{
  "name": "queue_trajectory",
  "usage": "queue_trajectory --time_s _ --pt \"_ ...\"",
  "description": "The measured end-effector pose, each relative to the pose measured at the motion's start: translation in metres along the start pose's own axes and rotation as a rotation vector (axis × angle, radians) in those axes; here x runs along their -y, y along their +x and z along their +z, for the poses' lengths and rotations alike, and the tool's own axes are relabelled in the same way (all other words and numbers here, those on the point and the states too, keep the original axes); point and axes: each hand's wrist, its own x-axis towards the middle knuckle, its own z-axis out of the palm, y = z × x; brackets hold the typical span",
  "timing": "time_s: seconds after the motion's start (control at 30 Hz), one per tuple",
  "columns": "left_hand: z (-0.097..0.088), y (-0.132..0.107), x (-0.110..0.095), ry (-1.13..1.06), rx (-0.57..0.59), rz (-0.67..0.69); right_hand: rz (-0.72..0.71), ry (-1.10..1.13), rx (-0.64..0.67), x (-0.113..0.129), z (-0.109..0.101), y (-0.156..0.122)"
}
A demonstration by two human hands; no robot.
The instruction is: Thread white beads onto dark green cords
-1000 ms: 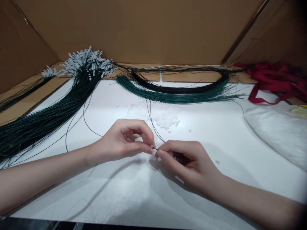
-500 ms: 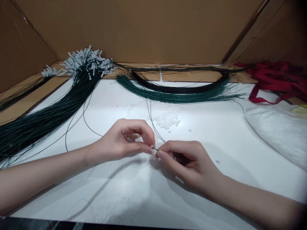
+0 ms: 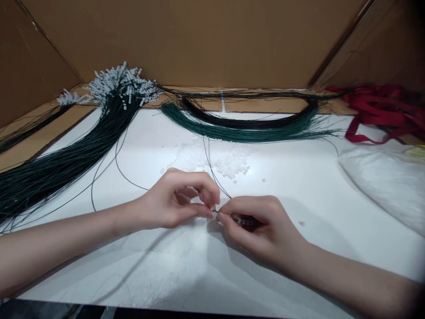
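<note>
My right hand (image 3: 255, 223) is closed in a pinch on a thin dark wire (image 3: 219, 182), whose short end points left from the fingertips. Some white beads (image 3: 245, 221) show under its curled fingers. Facing it, my left hand (image 3: 182, 197) has thumb and forefinger together at that wire end, with a small white bead (image 3: 211, 209) between them. The two hands' fingertips almost touch. Behind them, loose white beads (image 3: 229, 161) lie heaped on the white board (image 3: 282, 170).
At left lies a thick bundle of dark green wires (image 3: 76, 150) tipped with white beads. Bare green wires (image 3: 239, 134) and black wires (image 3: 239, 122) curve at the back. Red ribbon (image 3: 381, 110) and a clear plastic bag (image 3: 385, 177) are at right, and cardboard walls (image 3: 212, 40) surround the board.
My left hand has moved slightly right and down, bringing its fingertips closer to my right hand. The gap of wire between them is shorter. The right hand has barely moved.
</note>
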Motion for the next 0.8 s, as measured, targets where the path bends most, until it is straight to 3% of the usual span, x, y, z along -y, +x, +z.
queue_trajectory --time_s 0.8 --pt "0.0031 -0.0014 0.0018 0.037 -0.009 0.081 -0.024 -0.012 -0.017 -0.0034 0.0024 -0.0004"
